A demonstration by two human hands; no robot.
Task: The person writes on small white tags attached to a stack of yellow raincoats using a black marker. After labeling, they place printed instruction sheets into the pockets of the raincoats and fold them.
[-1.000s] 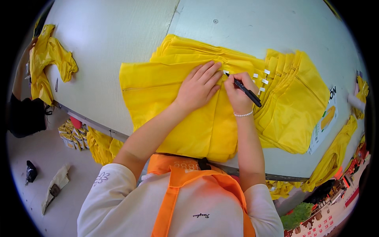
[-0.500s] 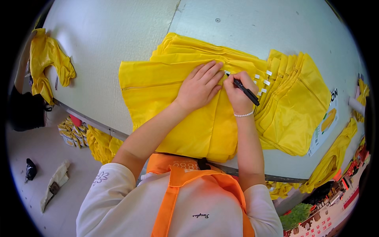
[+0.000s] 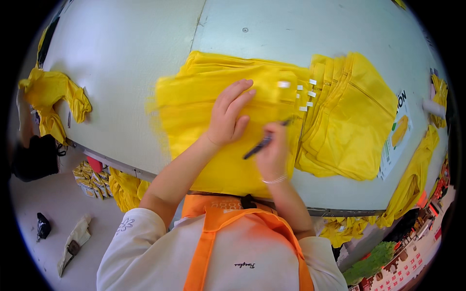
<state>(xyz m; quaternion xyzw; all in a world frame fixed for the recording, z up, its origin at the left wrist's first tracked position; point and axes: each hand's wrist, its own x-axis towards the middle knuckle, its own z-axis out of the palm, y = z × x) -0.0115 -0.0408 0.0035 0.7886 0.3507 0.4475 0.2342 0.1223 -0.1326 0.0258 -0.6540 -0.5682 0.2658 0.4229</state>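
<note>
A pile of yellow fabric pieces (image 3: 213, 169), with a seam or zip line across the top one, lies before me. My left hand (image 3: 228, 114) rests on the upper piece, fingers stretched out and thumb apart. The left edge of that piece is smeared by motion. Over the right part of the pile, my right hand (image 3: 273, 153) grips a black marker pen (image 3: 258, 147), blurred, its tip off the labels. One white label (image 3: 284, 84) shows at the top piece's upper right corner. More small white labels (image 3: 311, 94) stick out along the right edge of the pieces beneath.
Fanned yellow pieces (image 3: 354, 121) overlap the pile at right, beside a printed sheet (image 3: 395, 138). Another person's arm (image 3: 24, 119) is at far left by a crumpled yellow piece (image 3: 53, 94). Yellow cloth (image 3: 410, 179) hangs over the table's right edge. Bundles (image 3: 92, 180) lie below the table.
My right hand has drawn back from the label toward me, and the pen has swung to point the other way. My left hand and the top piece have shifted; the corner label is now uncovered.
</note>
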